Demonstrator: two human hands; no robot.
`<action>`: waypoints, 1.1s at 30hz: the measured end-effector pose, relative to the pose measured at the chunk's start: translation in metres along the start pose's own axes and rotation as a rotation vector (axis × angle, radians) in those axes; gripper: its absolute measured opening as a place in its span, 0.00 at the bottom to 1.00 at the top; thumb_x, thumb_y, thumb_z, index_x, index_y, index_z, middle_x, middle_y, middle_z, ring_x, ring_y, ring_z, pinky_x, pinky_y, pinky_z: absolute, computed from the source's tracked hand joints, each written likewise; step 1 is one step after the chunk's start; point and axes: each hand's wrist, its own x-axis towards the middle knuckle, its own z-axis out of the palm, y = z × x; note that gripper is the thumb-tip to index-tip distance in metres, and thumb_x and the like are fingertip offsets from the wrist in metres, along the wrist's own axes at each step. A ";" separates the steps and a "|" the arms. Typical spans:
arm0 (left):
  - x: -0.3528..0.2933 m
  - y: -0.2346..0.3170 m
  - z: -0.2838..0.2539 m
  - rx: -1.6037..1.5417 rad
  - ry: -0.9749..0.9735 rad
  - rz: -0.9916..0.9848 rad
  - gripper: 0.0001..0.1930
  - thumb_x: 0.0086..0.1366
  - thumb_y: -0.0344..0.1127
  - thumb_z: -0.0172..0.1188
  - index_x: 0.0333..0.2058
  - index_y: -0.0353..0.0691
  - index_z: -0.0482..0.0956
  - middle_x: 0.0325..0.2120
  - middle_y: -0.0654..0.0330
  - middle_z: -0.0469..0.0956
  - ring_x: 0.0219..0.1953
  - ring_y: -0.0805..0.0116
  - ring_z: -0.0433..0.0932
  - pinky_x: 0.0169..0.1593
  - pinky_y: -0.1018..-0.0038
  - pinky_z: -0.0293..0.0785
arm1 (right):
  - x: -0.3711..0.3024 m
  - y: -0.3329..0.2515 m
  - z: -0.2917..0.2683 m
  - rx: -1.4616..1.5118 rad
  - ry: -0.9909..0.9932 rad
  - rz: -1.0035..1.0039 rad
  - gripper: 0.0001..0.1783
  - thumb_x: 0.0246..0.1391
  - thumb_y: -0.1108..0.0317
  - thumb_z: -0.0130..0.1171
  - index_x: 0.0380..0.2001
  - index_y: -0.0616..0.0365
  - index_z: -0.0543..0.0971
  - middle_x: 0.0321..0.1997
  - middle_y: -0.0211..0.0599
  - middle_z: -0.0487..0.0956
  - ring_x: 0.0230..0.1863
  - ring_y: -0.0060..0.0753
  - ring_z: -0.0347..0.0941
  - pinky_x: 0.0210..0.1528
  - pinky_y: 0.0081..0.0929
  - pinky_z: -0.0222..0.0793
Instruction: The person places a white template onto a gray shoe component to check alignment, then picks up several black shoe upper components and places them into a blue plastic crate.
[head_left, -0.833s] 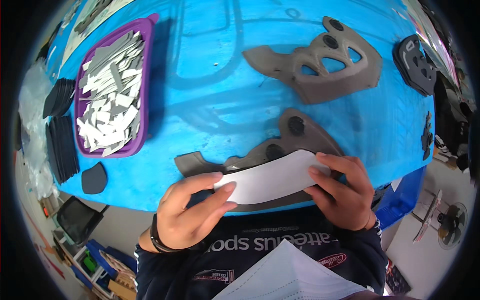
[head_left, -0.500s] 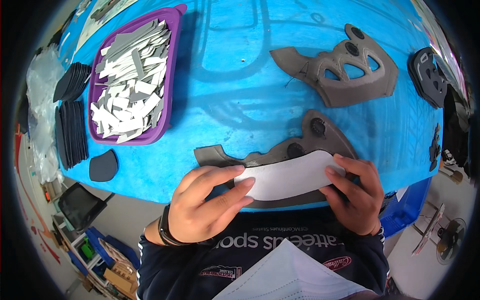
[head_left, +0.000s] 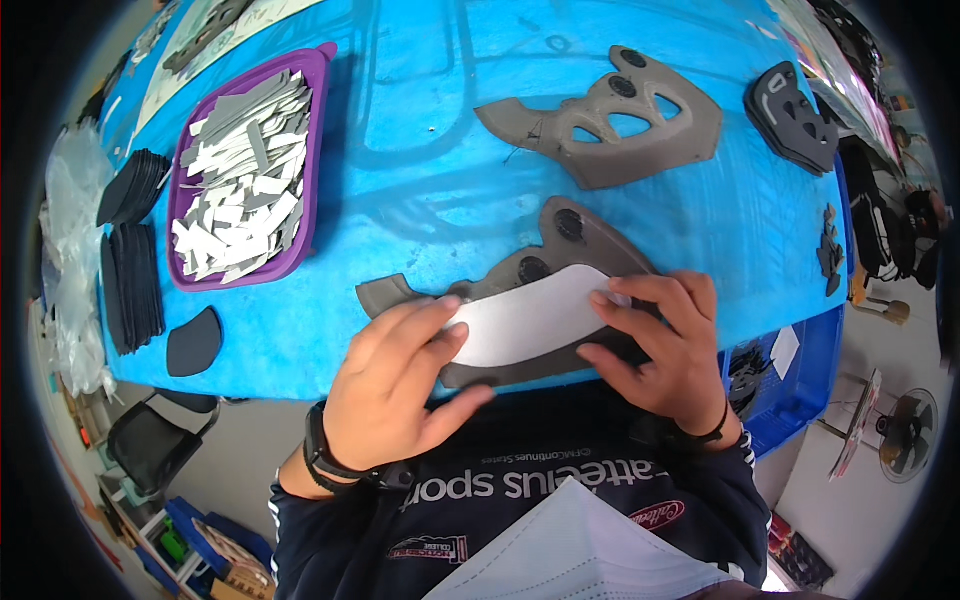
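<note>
A curved white strip (head_left: pixel 530 318) lies along a grey-brown moulded pad (head_left: pixel 612 238) at the table's near edge, covering its middle. Round black patches sit on the pad's raised part. My left hand (head_left: pixel 395 385) has its fingertips on the strip's left end, with the thumb spread away from it. At the other end, my right hand (head_left: pixel 665 345) rests bent fingertips on the strip, its thumb apart and over the pad. Neither hand pinches the strip. A similar pad (head_left: pixel 655 150) with three cut-out openings lies farther back.
A purple tub (head_left: pixel 313 165) of white and grey strips stands at the left. Stacked black pads (head_left: pixel 133 290) and a loose black piece (head_left: pixel 194 343) lie beside it. Black moulded parts (head_left: pixel 793 120) are at the right. A blue crate (head_left: pixel 815 375) stands below the table edge.
The strip has come down onto the pad, aligned with its curve. Both thumbs have moved away from the strip. The whole view has shifted, so the table's things appear farther left.
</note>
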 end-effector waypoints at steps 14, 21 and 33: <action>-0.014 0.015 0.037 0.498 0.173 0.189 0.24 0.55 0.31 0.53 0.53 0.35 0.73 0.52 0.59 0.73 0.51 0.61 0.73 0.54 0.69 0.72 | -0.010 -0.036 0.036 -0.266 0.052 -0.210 0.30 0.44 0.78 0.55 0.55 0.68 0.70 0.59 0.49 0.71 0.58 0.47 0.69 0.62 0.43 0.64; -0.038 0.010 0.033 0.464 0.280 0.093 0.37 0.40 0.24 0.63 0.56 0.39 0.72 0.55 0.58 0.73 0.58 0.58 0.70 0.60 0.63 0.69 | -0.028 -0.023 0.023 -0.240 0.084 -0.106 0.42 0.34 0.71 0.66 0.58 0.68 0.67 0.62 0.54 0.68 0.65 0.55 0.62 0.66 0.46 0.58; -0.040 0.025 0.024 0.438 0.131 0.133 0.38 0.44 0.27 0.68 0.59 0.38 0.68 0.61 0.50 0.66 0.65 0.45 0.60 0.65 0.55 0.57 | -0.054 -0.001 0.016 -0.329 0.164 -0.105 0.51 0.37 0.56 0.73 0.63 0.62 0.62 0.69 0.49 0.60 0.74 0.52 0.44 0.71 0.50 0.45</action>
